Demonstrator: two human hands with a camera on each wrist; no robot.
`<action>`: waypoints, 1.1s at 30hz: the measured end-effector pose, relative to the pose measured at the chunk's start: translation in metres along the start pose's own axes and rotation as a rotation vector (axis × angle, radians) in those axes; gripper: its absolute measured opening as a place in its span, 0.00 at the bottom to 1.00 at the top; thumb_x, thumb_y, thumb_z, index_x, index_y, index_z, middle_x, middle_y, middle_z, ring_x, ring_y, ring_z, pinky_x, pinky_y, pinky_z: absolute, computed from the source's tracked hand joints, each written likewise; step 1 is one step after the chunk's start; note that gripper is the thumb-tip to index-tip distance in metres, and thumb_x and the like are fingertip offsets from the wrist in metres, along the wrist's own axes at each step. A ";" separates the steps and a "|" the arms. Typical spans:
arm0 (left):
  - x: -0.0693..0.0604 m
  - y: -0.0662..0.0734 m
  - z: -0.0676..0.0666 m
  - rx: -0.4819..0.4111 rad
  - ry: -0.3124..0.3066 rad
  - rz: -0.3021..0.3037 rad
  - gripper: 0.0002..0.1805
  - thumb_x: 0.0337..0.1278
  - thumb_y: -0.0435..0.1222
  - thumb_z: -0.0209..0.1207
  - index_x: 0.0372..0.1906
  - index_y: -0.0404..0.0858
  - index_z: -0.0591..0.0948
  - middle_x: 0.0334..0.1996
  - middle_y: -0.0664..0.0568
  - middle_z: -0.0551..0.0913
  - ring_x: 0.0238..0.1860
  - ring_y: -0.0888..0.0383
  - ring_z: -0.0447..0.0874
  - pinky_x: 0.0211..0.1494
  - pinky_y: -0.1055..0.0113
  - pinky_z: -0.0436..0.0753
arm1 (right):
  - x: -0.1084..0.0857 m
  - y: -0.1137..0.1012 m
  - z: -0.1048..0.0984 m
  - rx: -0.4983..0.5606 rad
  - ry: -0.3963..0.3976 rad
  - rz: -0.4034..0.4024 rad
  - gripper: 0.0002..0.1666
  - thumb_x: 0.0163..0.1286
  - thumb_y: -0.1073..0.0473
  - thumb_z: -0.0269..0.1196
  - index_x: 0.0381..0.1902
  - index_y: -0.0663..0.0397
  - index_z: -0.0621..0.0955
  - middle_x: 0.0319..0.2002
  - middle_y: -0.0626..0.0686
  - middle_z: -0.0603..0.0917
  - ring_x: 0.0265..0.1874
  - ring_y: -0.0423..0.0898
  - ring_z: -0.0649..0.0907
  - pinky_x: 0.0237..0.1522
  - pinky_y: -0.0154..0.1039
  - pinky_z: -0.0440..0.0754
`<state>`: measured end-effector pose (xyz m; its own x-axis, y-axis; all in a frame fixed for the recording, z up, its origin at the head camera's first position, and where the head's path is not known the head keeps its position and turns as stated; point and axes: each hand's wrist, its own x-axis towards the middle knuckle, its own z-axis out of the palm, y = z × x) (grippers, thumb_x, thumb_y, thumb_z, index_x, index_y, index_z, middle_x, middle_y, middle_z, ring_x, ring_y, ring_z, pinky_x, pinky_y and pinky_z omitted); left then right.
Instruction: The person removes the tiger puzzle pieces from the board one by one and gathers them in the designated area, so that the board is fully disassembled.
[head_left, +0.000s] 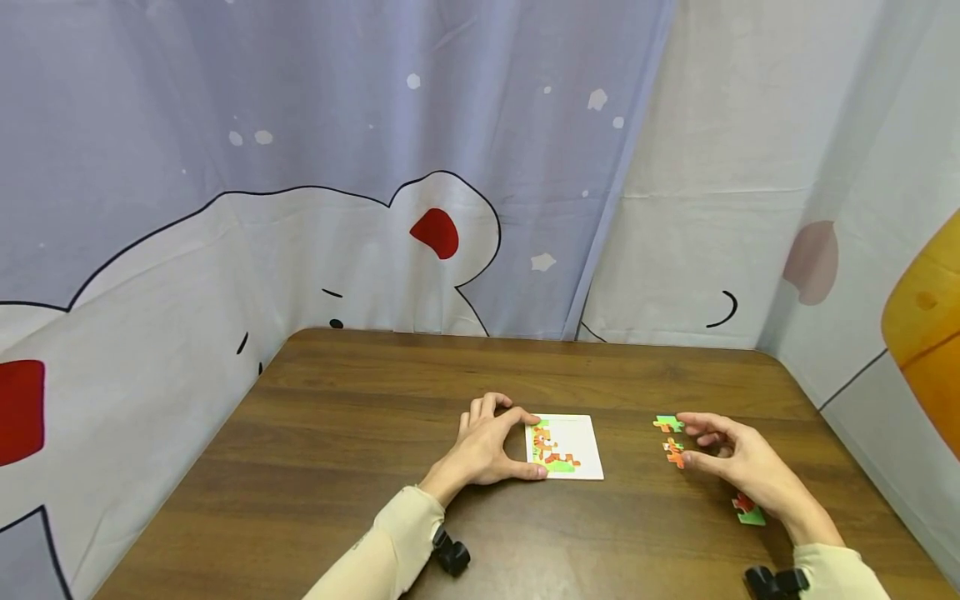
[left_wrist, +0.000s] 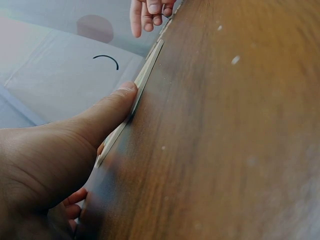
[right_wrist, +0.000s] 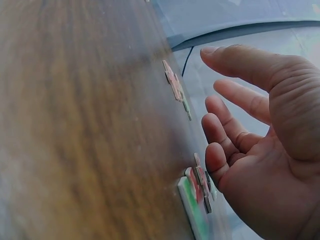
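puzzle board [head_left: 579, 435]: flat on the table [head_left: 615, 542], about mid-width, between the two hands.
board contents: joined pieces [head_left: 558, 467], orange and green, along its left side and lower edge; white base shows over the rest. cannot tell how deep they sit.
left hand [head_left: 483, 448]: grips the board, thumb at the near left corner, forefinger at the far left corner; other fingers bent, beside it.
board edge: left wrist view gives what head doesn't: thin pale side, thumb against it, right-hand fingers beyond.
right hand [head_left: 746, 458]: thumb and forefinger well apart, other fingers loosely curled, nothing held. near the loose pieces.
right thumb: right wrist view shows a gap between it and the tabletop; head view can't settle that.
loose pieces: right of the board. green-orange piece [head_left: 667, 423] farthest, by the forefinger; orange piece [head_left: 674, 454] by the thumb; red-green piece [head_left: 749, 511] nearest, beside the wrist.
piece thickness: visible in right wrist view only. some overlap there; stacked or just lined up, cannot tell.
sleeves: cream, left [head_left: 386, 537] and right [head_left: 840, 573].
backdrop: printed curtain [head_left: 360, 108] behind the table.
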<state>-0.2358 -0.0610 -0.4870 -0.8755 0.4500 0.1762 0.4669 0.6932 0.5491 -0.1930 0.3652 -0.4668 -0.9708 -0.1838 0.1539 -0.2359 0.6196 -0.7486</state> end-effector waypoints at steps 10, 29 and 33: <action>-0.001 0.001 0.000 -0.009 -0.003 0.002 0.43 0.46 0.64 0.84 0.69 0.57 0.85 0.73 0.45 0.70 0.73 0.41 0.64 0.69 0.44 0.65 | 0.003 -0.015 -0.001 0.023 0.016 -0.057 0.34 0.75 0.56 0.78 0.74 0.55 0.82 0.62 0.61 0.87 0.53 0.43 0.85 0.46 0.34 0.85; 0.001 0.000 0.000 -0.003 0.001 0.002 0.43 0.46 0.64 0.84 0.69 0.57 0.86 0.73 0.45 0.70 0.73 0.42 0.64 0.68 0.45 0.65 | 0.037 -0.064 0.032 0.282 -0.102 -0.174 0.43 0.74 0.64 0.76 0.82 0.55 0.73 0.68 0.62 0.82 0.64 0.51 0.86 0.59 0.38 0.86; 0.001 0.000 0.000 -0.004 0.003 0.001 0.43 0.46 0.64 0.84 0.69 0.57 0.86 0.73 0.45 0.70 0.74 0.42 0.64 0.68 0.44 0.65 | 0.039 -0.068 0.045 0.338 -0.125 -0.153 0.43 0.73 0.65 0.77 0.81 0.56 0.73 0.69 0.68 0.81 0.65 0.60 0.85 0.60 0.38 0.86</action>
<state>-0.2367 -0.0607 -0.4870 -0.8754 0.4490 0.1789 0.4671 0.6908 0.5520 -0.2132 0.2815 -0.4391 -0.9078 -0.3593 0.2163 -0.3306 0.2955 -0.8963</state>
